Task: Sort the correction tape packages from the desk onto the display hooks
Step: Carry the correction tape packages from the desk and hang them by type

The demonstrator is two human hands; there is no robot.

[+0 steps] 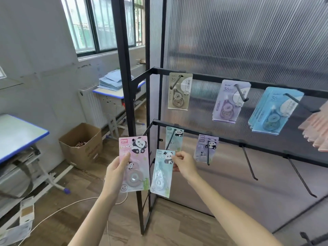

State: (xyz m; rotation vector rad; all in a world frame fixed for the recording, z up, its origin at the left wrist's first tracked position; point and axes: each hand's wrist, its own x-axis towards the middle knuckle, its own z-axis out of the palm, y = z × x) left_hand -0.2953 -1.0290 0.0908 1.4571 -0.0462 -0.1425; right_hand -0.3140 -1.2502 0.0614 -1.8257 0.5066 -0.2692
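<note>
Single head-worn wide-angle view, looking forward and slightly down. Display rack [230,82] close ahead, filling the right half; both forearms reach in from the bottom edge. Window [99,23] and table [16,132] lie farther off, left.

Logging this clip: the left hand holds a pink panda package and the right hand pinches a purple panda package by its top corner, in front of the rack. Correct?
Not quite. The package in the right hand is pale green, not purple; the head view shows it. The left hand does hold the pink panda package, in front of the rack.
</note>
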